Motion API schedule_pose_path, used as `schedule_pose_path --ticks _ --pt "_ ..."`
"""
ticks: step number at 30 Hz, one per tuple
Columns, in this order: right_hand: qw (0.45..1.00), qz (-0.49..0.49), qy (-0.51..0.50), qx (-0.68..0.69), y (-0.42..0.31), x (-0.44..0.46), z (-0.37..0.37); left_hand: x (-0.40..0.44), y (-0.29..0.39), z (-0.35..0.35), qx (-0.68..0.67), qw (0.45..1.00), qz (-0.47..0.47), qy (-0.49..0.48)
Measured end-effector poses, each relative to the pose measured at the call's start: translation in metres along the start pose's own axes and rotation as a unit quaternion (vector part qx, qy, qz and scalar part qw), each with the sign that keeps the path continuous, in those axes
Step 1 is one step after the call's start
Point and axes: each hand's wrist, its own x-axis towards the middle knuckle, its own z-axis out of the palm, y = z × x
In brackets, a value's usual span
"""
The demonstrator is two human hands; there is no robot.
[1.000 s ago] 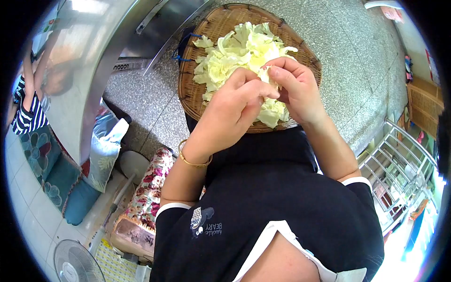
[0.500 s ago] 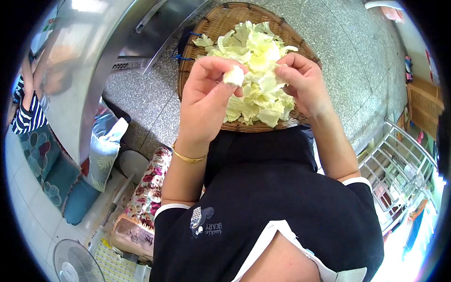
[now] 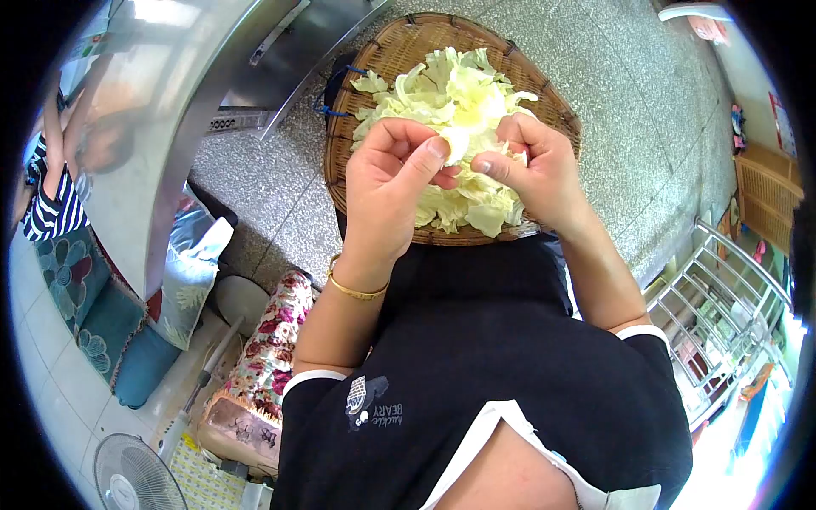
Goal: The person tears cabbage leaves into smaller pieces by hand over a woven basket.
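While hands (image 3: 391, 187) (image 3: 544, 170) hover, left pinching leaf (image 3: 457, 143), wide floor (image 3: 650, 110) borders basket edge (image 3: 553, 95).

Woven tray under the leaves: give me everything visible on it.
The woven tray is brown, bamboo-like wickerwork with a rounded outline and a rim bound at intervals by dark ties. Blue cord shows at its left edge. Torn pale-green leaves lie heaped on it, hiding most of its middle; bare weave shows around them. Its near edge borders the person's dark clothing; what supports it is hidden.
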Motion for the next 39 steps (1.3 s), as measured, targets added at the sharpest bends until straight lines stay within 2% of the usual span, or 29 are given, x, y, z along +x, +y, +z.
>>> schedule_pose_path --ticks 3,6,8,10,11,12,13,15,17,18,20,24,26,27,29,30,32,33,35,36,37,38,39 --pt "1.000 0.007 0.025 0.009 -0.002 0.002 0.000 -0.001 -0.001 0.001 -0.031 0.999 -0.012 0.006" --pt "0.998 -0.027 0.053 -0.008 -0.011 0.001 0.005 0.000 -0.003 0.001 -0.035 0.999 -0.014 0.022" --pt "0.996 0.038 -0.002 0.077 -0.012 -0.002 0.008 0.000 -0.006 0.001 -0.021 0.999 -0.009 0.027" --pt "0.997 0.039 -0.015 0.063 -0.019 -0.003 0.008 -0.002 -0.010 0.004 0.126 0.985 0.110 0.037" --pt "0.998 0.041 -0.028 0.049 -0.021 -0.004 0.009 -0.003 -0.011 0.004 0.126 0.985 0.109 0.037" --pt "0.998 0.041 -0.028 0.050 -0.020 -0.003 0.008 -0.005 -0.013 0.003 0.251 0.946 0.204 0.027" --pt "0.997 0.049 -0.040 0.034 -0.019 -0.002 0.008 -0.006 -0.012 0.004 0.369 0.882 0.293 0.016" --pt "0.997 0.057 -0.053 0.019 -0.019 -0.002 0.008 -0.007 -0.010 0.004 0.406 0.865 0.296 0.010" --pt "0.992 0.092 -0.046 0.070 -0.018 -0.002 0.010 -0.005 -0.010 0.005 0.475 0.814 0.334 -0.008" --pt "0.992 0.092 -0.046 0.070 -0.018 -0.002 0.009 -0.005 -0.010 0.007 0.474 0.814 0.334 -0.007" --pt "0.998 0.060 -0.031 -0.014 -0.017 -0.003 0.010 -0.007 -0.010 0.012 0.572 0.747 0.340 -0.018" --pt "0.997 0.011 -0.027 -0.071 -0.014 -0.010 0.010 -0.008 -0.009 0.012 0.563 0.766 0.308 -0.033" --pt "0.998 -0.006 -0.022 -0.050 -0.013 -0.014 0.009 -0.006 -0.007 0.006 0.482 0.823 0.294 -0.067" --pt "0.998 -0.006 -0.021 -0.050 -0.011 -0.015 0.007 -0.006 -0.007 0.005 0.482 0.823 0.294 -0.068" --pt "0.998 0.000 -0.060 0.002 -0.005 -0.016 0.004 -0.008 -0.006 0.000 0.365 0.907 0.188 -0.097" --pt "0.998 0.000 -0.061 0.004 -0.005 -0.016 0.001 -0.008 0.000 -0.002 0.366 0.906 0.187 -0.096" --pt "0.995 0.002 -0.096 0.041 -0.006 -0.015 -0.005 -0.008 0.017 -0.009 0.382 0.918 0.040 -0.097" --pt "0.995 0.002 -0.096 0.041 -0.004 -0.014 -0.007 -0.006 0.021 -0.017 0.382 0.918 0.040 -0.097" --pt "0.998 -0.002 0.052 0.018 0.000 -0.010 -0.011 0.000 0.027 -0.036 0.502 0.855 0.128 -0.016" --pt "0.998 0.018 0.063 -0.007 -0.003 -0.009 -0.019 0.002 0.028 -0.045 0.503 0.855 0.127 -0.017" --pt "0.998 0.018 0.063 -0.006 0.001 -0.007 -0.024 0.003 0.028 -0.054 0.539 0.829 0.147 0.008" --pt "0.996 -0.052 0.038 -0.067 0.007 -0.003 -0.029 0.004 0.027 -0.061 0.574 0.801 0.166 0.033" --pt "0.984 -0.121 0.012 -0.127 0.009 -0.001 -0.031 0.003 0.026 -0.066 0.575 0.800 0.166 0.034"
